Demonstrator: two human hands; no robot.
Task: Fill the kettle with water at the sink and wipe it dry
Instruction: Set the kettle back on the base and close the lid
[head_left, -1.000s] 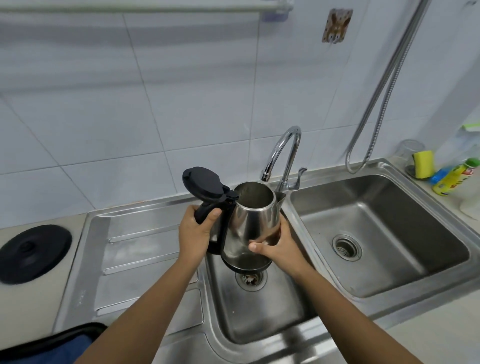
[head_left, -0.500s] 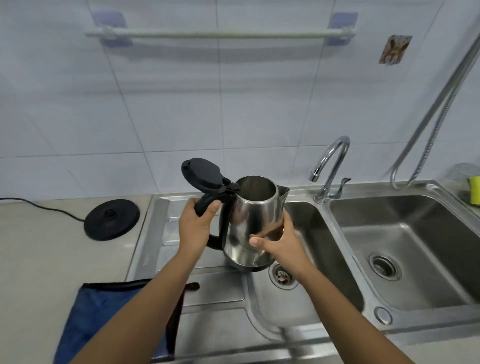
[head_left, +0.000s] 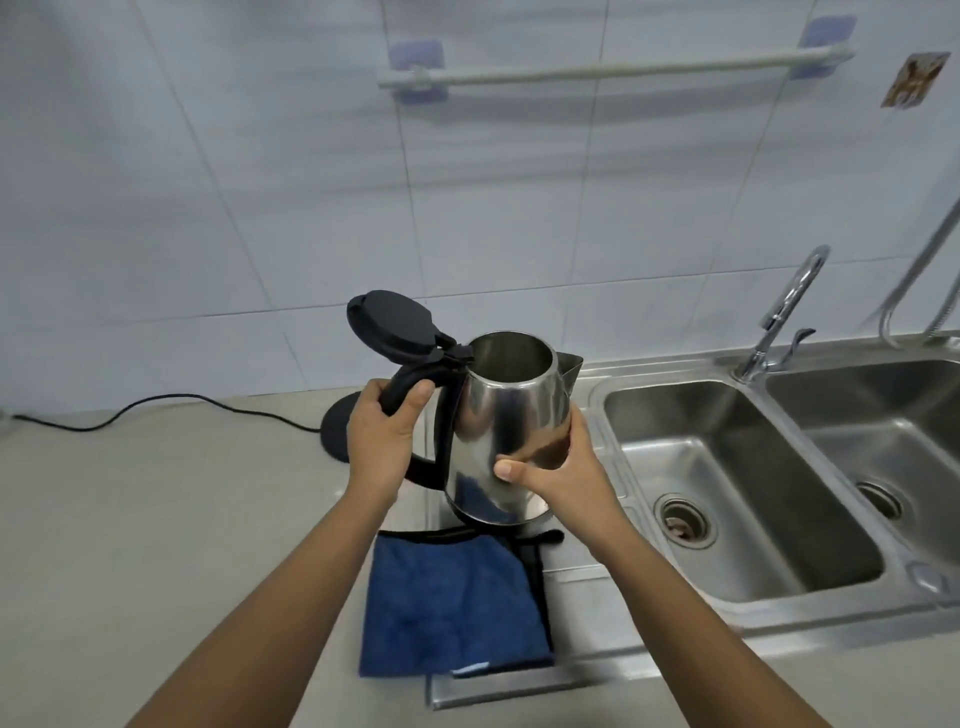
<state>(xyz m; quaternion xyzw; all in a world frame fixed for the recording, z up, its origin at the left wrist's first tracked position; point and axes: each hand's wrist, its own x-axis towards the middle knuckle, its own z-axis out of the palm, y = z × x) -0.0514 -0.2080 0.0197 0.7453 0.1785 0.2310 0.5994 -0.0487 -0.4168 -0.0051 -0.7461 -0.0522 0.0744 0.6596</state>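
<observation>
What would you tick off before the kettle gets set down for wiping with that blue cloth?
1. Kettle held securely: ok. The left hand grips the black handle and the right hand braces the steel body.
2. Kettle level: ok, roughly upright, tilted only slightly.
3. Lid closed against spills: not ok, it is flipped open.
4. Water inside: cannot tell, the interior looks dark.
5. Blue cloth within reach: ok, it lies flat on the drainboard just below the kettle.
6. Power base free to take the kettle: cannot tell, the left hand partly hides it.
</observation>
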